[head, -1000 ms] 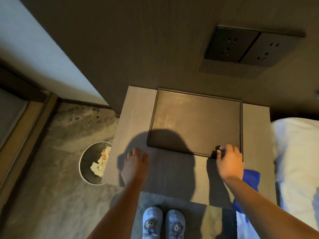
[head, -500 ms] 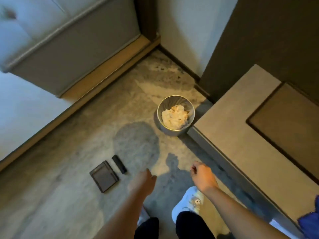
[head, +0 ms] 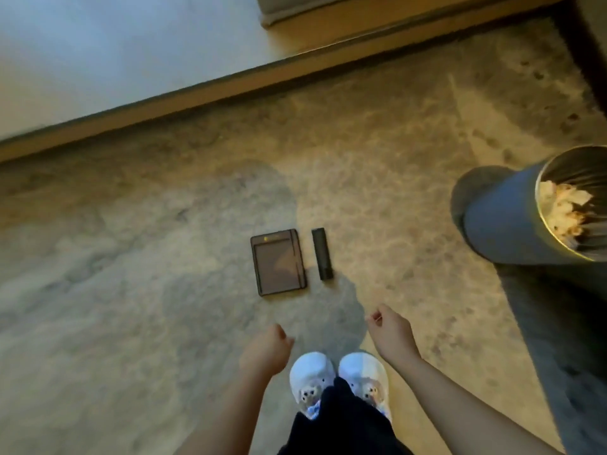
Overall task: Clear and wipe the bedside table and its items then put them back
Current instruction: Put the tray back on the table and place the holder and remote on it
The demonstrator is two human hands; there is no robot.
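A dark brown leather pad (head: 278,261) lies flat on the carpet just ahead of my feet. Next to it on the right lies a slim black remote (head: 322,253), parallel to the pad and not touching it. My left hand (head: 266,353) hangs low in front of me with loosely curled fingers and holds nothing. My right hand (head: 389,330) hovers below the remote with its fingers curled into a fist, and nothing shows in it. Both hands are clear of the two items. The bedside table is out of view.
A grey metal waste bin (head: 512,221) with crumpled paper inside stands at the right edge. A wooden skirting strip (head: 230,90) runs diagonally across the top, with a pale wall behind it. My white slippers (head: 341,379) stand on the beige carpet.
My view has swung left from the bedside table and its tray down to the floor. Both hands left the table; the pad and remote now lie straight ahead, and the bin sits at the right.
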